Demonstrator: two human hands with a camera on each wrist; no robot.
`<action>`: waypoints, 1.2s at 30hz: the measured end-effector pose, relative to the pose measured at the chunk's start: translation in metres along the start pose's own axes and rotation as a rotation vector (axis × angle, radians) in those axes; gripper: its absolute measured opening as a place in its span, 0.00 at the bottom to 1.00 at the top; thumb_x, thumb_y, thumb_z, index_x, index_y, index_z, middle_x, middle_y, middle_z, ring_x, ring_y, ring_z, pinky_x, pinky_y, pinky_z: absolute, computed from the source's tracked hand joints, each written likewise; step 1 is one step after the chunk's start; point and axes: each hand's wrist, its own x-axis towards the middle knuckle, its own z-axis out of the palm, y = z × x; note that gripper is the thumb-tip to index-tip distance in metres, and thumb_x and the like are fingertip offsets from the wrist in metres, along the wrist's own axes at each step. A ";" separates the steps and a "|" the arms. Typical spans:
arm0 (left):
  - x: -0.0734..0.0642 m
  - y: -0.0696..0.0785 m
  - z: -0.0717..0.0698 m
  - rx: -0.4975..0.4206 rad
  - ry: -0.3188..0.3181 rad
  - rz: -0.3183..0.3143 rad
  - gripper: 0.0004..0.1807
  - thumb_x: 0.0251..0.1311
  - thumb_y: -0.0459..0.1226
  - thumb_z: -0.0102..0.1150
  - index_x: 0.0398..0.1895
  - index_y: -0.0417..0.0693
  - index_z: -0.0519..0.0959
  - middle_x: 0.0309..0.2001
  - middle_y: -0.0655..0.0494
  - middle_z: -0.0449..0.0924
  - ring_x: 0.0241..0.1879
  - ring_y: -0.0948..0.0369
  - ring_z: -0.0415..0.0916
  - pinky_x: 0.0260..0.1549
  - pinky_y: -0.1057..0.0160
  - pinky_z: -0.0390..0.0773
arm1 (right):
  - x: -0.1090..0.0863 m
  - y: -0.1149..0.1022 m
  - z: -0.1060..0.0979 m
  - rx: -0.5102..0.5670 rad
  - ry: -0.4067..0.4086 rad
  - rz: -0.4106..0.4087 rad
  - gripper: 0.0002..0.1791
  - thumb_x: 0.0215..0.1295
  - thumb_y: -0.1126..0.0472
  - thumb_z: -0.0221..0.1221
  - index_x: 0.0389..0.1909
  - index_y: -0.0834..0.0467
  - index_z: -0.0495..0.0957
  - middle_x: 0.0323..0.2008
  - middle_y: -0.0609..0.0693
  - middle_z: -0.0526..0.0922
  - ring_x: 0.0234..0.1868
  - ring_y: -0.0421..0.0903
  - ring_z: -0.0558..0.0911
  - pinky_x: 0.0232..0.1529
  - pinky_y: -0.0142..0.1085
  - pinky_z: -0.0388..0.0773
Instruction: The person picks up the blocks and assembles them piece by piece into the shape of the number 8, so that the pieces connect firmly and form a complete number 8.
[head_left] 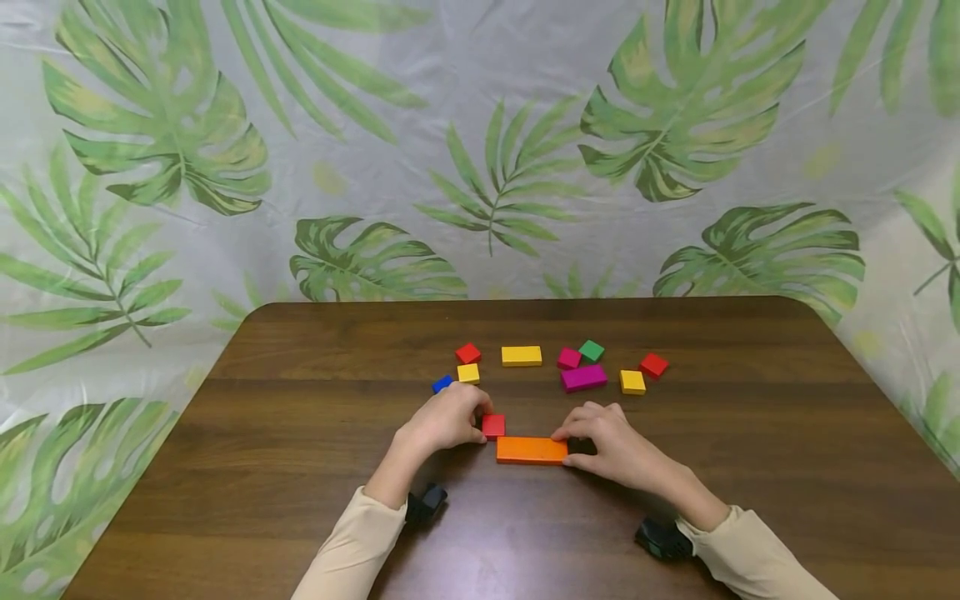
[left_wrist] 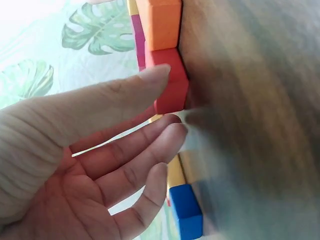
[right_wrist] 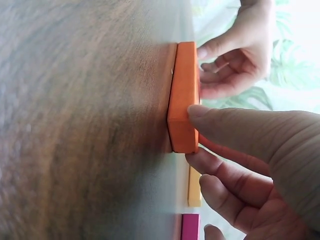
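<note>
In the head view, a small red block (head_left: 493, 426) lies at the back left corner of a long orange block (head_left: 531, 451) on the table. My left hand (head_left: 447, 418) holds the red block at its left side, thumb in front and forefinger behind; the left wrist view shows the thumb (left_wrist: 155, 75) over the red block's face (left_wrist: 176, 95). At the other end, my right hand (head_left: 617, 443) pinches the orange block's right end between thumb and fingers. From the right wrist, the orange block (right_wrist: 183, 90) appears flat on the table, largely hiding the red one.
Behind the hands lie a blue block (head_left: 442, 383), small yellow blocks (head_left: 468, 373), red blocks (head_left: 653, 365), a long yellow block (head_left: 521, 357), magenta blocks (head_left: 583, 378) and a green block (head_left: 592, 350). A leaf-patterned curtain (head_left: 510, 275) hangs beyond the brown table (head_left: 300, 433).
</note>
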 end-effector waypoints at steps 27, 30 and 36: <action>-0.001 -0.047 -0.012 -0.067 0.245 -0.358 0.20 0.54 0.37 0.64 0.52 0.43 0.79 0.48 0.45 0.79 0.48 0.52 0.77 0.46 0.52 0.78 | -0.002 0.000 0.000 0.009 -0.019 0.018 0.12 0.52 0.59 0.67 0.39 0.53 0.84 0.37 0.43 0.82 0.42 0.43 0.75 0.38 0.34 0.54; 0.001 -0.046 -0.011 -0.066 0.253 -0.362 0.18 0.55 0.37 0.64 0.50 0.44 0.80 0.47 0.46 0.81 0.47 0.52 0.78 0.46 0.51 0.78 | -0.001 0.000 0.000 0.007 -0.016 0.012 0.12 0.52 0.59 0.67 0.39 0.53 0.84 0.36 0.43 0.82 0.42 0.43 0.75 0.38 0.34 0.54; 0.002 -0.046 -0.011 -0.057 0.263 -0.366 0.16 0.54 0.38 0.65 0.46 0.45 0.82 0.41 0.48 0.83 0.41 0.54 0.79 0.40 0.53 0.79 | 0.000 0.001 -0.001 0.003 -0.012 0.005 0.12 0.52 0.59 0.67 0.39 0.53 0.84 0.36 0.43 0.82 0.42 0.43 0.75 0.38 0.34 0.54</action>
